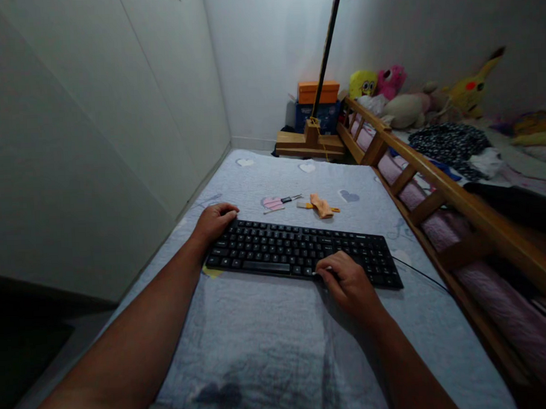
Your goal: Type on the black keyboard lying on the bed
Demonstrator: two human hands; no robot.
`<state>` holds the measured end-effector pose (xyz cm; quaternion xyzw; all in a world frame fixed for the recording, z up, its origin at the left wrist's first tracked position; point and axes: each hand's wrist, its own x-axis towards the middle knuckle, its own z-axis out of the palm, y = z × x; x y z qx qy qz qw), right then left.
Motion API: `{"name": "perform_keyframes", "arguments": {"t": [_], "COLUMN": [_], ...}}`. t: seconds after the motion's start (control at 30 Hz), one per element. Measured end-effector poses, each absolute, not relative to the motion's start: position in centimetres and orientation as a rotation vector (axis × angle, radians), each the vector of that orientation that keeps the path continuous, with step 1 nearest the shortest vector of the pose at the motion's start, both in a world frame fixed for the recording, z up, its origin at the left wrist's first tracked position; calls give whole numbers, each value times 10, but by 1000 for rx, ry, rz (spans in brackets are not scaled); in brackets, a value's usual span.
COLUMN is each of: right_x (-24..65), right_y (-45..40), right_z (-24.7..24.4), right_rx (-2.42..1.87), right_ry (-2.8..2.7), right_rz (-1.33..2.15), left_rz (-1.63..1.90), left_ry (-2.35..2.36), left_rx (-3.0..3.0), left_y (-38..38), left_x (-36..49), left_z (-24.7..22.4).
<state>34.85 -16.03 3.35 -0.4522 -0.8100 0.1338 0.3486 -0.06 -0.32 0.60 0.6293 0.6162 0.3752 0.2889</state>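
A black computer keyboard [275, 248] lies across a light blue quilted cover [260, 325]. My left hand [214, 222] grips its far left corner, with the thumb and fingers at the edge. In my right hand [344, 277] a thin cotton swab [315, 273] is pinched, its white tip at the near edge of the keys, right of the space bar. Most of the swab is hidden by the fingers. Beyond the keyboard lie another swab [274, 210], a dark-handled tool with a slim metal tip [291, 199], a small brush [304, 205] and an orange cloth [321, 206] over the brush's handle.
The keyboard cable [423, 272] runs right toward a wooden bed rail [428, 182]. Plush toys [404, 109] and clothes lie behind the rail. A wooden stand [310, 141] with a dark pole and an orange box [319, 92] are at the back. White cabinet doors [115, 115] line the left.
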Motion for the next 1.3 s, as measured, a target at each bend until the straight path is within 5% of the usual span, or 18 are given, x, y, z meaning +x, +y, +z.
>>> {"name": "perform_keyframes", "arguments": {"t": [1.3], "right_x": [349], "right_y": [-159], "right_z": [29], "right_rx": [-1256], "right_ry": [-2030], "right_rz": [379], "left_rz": [1015], "left_ry": [1636], "left_rx": [1655], "left_y": [-4], "left_x": [0], "left_z": [5]}}
